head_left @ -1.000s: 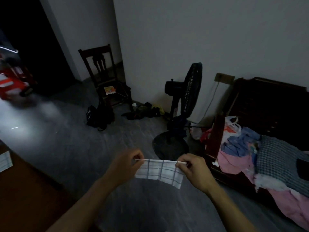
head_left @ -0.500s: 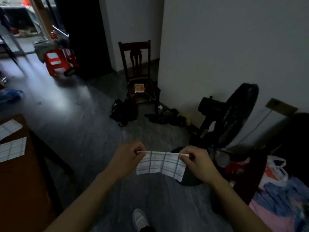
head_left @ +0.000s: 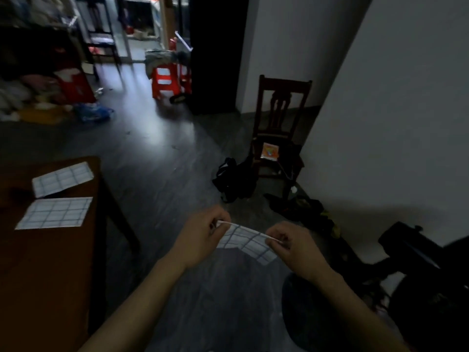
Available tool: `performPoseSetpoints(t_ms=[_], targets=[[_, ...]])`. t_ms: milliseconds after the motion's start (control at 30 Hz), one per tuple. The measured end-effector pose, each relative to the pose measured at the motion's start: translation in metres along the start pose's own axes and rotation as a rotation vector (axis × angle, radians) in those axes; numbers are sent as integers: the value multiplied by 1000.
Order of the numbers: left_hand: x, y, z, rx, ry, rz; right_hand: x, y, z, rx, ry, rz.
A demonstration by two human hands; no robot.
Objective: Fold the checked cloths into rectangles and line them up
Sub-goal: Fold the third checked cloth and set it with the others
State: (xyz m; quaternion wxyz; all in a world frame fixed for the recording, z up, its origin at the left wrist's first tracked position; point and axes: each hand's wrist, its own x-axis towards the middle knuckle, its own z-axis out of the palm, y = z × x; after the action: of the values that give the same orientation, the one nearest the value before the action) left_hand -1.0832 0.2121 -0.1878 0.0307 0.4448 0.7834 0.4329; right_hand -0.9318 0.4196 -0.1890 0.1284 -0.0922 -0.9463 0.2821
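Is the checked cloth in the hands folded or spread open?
Folded. The checked cloth hangs as a short doubled strip, its top edge pinched between the left hand and the right hand.

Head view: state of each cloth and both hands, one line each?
held checked cloth: folded, hanging in the air between both hands.
near cloth on table: folded rectangle, lying flat.
far cloth on table: folded rectangle, lying flat.
left hand: pinches the held cloth's top corner.
right hand: pinches the other top corner.

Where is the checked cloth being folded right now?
In the head view, lower centre: the checked cloth hangs over the floor, pinched between the left hand and right hand.
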Motion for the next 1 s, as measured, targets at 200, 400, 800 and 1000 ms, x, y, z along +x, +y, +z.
performPoseSetpoints(t_ms=[200,400,800,1000], targets=[[10,-35,-25,3,114,-183,93,-6,44,115,-141,-179],[19,-64,-37,1,195,-458,170,5,82,289,-306,-247],[-26,-99,-68,-16,476,-1097,245,-44,163,461,-749,-338],[-74,-111,-96,52,721,-1160,255,-103,215,393,-879,-510]])
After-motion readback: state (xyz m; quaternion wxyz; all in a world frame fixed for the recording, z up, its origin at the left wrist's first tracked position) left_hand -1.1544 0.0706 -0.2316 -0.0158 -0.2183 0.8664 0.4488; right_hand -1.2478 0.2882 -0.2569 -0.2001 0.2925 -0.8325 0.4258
